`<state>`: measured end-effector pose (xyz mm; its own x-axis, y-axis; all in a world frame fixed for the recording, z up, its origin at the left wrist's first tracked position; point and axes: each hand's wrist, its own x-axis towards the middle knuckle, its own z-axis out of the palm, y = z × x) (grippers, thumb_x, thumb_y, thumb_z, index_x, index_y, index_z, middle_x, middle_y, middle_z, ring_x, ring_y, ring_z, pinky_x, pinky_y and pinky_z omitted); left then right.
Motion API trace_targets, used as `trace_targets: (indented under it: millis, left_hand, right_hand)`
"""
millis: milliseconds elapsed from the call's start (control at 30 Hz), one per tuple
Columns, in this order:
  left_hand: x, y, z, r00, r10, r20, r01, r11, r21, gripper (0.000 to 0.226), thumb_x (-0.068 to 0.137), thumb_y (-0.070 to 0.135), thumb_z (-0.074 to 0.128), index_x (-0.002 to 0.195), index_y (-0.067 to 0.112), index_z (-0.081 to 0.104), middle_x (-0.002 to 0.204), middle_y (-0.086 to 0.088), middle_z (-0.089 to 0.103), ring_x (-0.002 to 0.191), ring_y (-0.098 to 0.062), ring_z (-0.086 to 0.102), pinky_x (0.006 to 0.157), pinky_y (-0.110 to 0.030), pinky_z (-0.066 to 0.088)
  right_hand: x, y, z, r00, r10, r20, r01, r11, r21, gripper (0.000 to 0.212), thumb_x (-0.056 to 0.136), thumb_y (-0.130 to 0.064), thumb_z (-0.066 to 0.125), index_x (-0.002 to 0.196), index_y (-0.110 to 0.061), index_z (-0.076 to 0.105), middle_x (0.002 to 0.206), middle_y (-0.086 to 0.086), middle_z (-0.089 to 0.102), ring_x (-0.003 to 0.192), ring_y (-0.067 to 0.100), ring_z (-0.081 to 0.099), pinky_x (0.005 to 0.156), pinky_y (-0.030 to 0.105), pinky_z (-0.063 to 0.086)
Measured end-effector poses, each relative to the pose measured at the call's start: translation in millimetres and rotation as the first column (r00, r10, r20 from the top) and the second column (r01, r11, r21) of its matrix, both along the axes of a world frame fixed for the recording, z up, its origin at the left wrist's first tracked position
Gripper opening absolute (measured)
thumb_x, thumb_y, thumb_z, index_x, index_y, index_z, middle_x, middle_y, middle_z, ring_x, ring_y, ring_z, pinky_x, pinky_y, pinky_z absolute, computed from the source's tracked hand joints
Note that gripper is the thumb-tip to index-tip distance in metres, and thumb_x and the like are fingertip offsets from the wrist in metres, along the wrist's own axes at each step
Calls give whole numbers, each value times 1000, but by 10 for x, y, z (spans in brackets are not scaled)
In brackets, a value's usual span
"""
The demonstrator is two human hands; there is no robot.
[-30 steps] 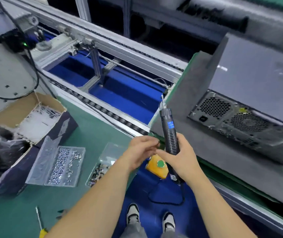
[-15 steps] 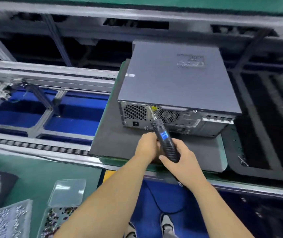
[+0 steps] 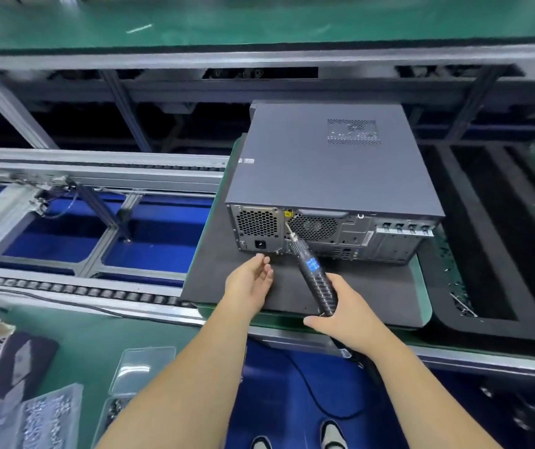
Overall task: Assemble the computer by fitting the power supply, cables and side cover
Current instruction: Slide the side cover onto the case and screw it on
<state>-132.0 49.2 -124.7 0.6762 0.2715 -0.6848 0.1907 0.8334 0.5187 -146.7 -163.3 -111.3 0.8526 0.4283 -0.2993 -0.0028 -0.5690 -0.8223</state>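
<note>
A dark grey computer case [image 3: 327, 170] lies on its side on a black foam mat [image 3: 227, 280], its rear panel facing me with the side cover on top. The power supply [image 3: 258, 228] with its mesh grille and socket fills the panel's left end. My right hand [image 3: 343, 315] grips a black electric screwdriver [image 3: 316, 280]; its bit touches the panel at the power supply's right edge, near a yellow label. My left hand [image 3: 251, 281] hovers just in front of the power supply's lower edge, fingers relaxed and holding nothing that I can see.
Clear plastic boxes of screws [image 3: 45, 416] and a loose lid [image 3: 143, 367] sit on the green bench at lower left. A conveyor frame [image 3: 97, 189] with blue panels runs to the left. An empty black tray [image 3: 493, 238] lies right of the case. The screwdriver's cable [image 3: 308, 393] hangs below.
My view swung from the bench to the case. The screwdriver's bit reached the rear panel, and my left hand let go of the tool and moved toward the power supply.
</note>
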Motion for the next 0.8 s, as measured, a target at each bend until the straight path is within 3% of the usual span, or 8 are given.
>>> trace_targets:
  millis: [100, 300, 600, 800]
  left_hand:
    - [-44, 103, 42, 998, 39, 39, -35, 994, -106, 11, 99, 10, 58, 94, 3, 64, 78, -5, 59, 74, -14, 54, 70, -24, 50]
    - [-43, 150, 100, 991, -37, 132, 54, 990, -131, 12, 101, 13, 55, 98, 4, 62, 84, -7, 61, 79, -17, 58, 81, -31, 50]
    - [-39, 94, 198, 982, -88, 165, 105, 990, -93, 12, 101, 10, 53, 106, 2, 61, 86, -9, 62, 79, -18, 58, 80, -32, 51]
    - [-1, 55, 178, 979, -142, 143, 147, 989, -21, 10, 102, 9, 52, 105, 4, 60, 83, -7, 64, 78, -17, 59, 76, -31, 51]
  right_hand:
    - [-49, 11, 9, 999, 36, -5, -36, 999, -12, 77, 71, -39, 82, 137, -40, 42, 102, -11, 63, 75, -4, 63, 59, 8, 46]
    - [-224, 38, -54, 986, 166, -33, -167, 985, -42, 69, 65, -45, 78, 126, -47, 44, 101, -9, 59, 62, 4, 62, 52, 18, 50]
    - [-237, 37, -80, 988, 151, -37, -153, 987, -57, 69, 68, -44, 80, 125, -48, 42, 102, -13, 59, 70, 3, 63, 55, 13, 47]
    - [-280, 31, -118, 991, 123, -47, -122, 992, 15, 67, 67, -43, 81, 125, -42, 47, 100, -8, 58, 57, -7, 59, 50, 12, 45]
